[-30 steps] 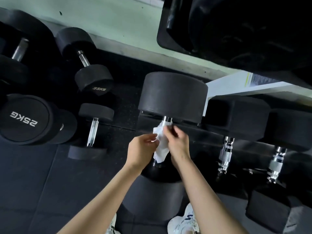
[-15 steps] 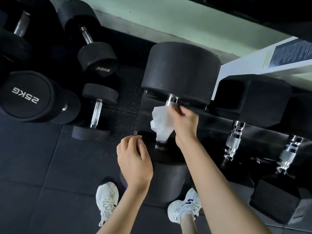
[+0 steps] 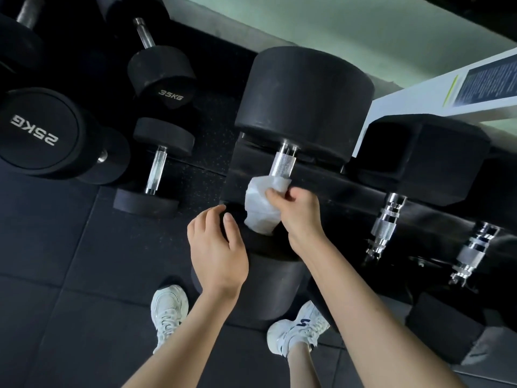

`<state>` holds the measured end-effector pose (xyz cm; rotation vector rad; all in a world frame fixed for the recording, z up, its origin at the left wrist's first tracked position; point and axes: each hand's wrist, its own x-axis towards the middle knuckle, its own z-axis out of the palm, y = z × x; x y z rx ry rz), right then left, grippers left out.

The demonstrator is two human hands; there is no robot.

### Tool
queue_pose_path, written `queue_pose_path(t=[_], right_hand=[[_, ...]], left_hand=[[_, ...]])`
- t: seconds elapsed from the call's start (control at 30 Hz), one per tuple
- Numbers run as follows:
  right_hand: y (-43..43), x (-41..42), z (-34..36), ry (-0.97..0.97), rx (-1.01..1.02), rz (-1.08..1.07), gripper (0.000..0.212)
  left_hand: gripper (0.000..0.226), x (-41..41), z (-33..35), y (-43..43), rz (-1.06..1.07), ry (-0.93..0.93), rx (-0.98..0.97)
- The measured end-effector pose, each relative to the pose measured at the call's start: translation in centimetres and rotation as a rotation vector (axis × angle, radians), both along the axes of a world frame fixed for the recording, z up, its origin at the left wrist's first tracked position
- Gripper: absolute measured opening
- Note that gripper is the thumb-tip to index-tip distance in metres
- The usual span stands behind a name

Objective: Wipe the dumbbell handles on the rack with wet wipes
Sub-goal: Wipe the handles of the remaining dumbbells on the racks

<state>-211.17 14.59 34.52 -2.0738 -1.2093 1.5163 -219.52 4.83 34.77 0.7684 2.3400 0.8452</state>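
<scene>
A large black round dumbbell point(image 3: 305, 93) lies on the rack point(image 3: 349, 194) in front of me. Its knurled steel handle point(image 3: 282, 163) shows bare at the far end. My right hand point(image 3: 299, 217) holds a white wet wipe point(image 3: 261, 208) wrapped around the near half of that handle. My left hand point(image 3: 216, 253) hovers just left of the handle with fingers curled and apart, holding nothing. To the right on the rack rest two hex dumbbells with chrome handles point(image 3: 384, 228) point(image 3: 472, 253).
Round dumbbells lie on the black rubber floor at left: a 25KG one point(image 3: 39, 133), a 35KG one point(image 3: 162, 71) and a smaller one point(image 3: 156, 169). My white shoes point(image 3: 167, 312) stand below the rack. A white sign point(image 3: 447, 88) leans at the right.
My left hand let go of the wipe and drew back to the left. My right hand slid the wipe down the handle toward me, baring the far knurled part.
</scene>
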Motion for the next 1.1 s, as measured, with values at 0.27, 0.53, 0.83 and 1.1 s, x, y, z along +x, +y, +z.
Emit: queue_pose_path(t=[0.27,0.53,0.83,1.1], right_hand=[[-0.7,1.7,0.7,-0.152,0.214,0.049,0.047],[1.2,3.8,2.6,-0.441,0.475,-0.046,0.036],[-0.6,0.9,4.4,0.436,-0.102,-0.201,0.019],[-0.3,-0.8,0.0,0.339,-0.023,-0.446,0.027]], left_hand=[[0.043,0.0,0.2,0.0,0.014,-0.021,-0.019],[0.042,0.0,0.3,0.1,0.031,-0.023,-0.011],[0.04,0.0,0.1,0.1,0.048,-0.021,-0.007],[0.039,0.0,0.0,0.1,0.055,-0.028,-0.01]])
